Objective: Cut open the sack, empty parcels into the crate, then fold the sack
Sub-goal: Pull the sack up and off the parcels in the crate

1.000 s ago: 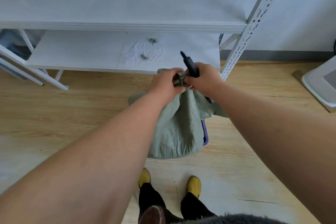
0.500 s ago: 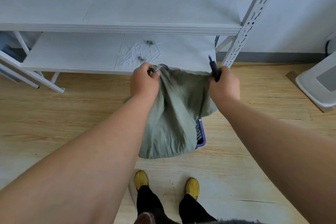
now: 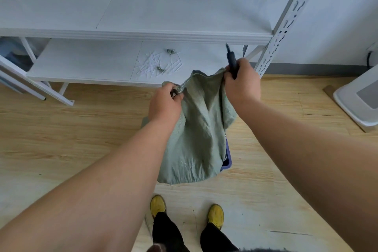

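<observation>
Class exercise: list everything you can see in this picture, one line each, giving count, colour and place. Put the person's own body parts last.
sack: one, grey-green, hanging over the crate, mouth held open.
crate: one, blue, on the floor, mostly hidden behind the sack.
cutter: one, black, in the right hand, tip upward.
shelving unit: one, white, behind the sack.
cut scraps: several, pale and greenish, on the lower shelf.
bin: one, white, floor at right.
floor: light wood.
left hand: grips the sack's rim.
right hand: holds rim and cutter.
shoes: two, yellow, bottom.

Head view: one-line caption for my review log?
Both hands, left hand and right hand, which also holds a black cutter, spread the grey-green woven sack over a blue crate.
</observation>
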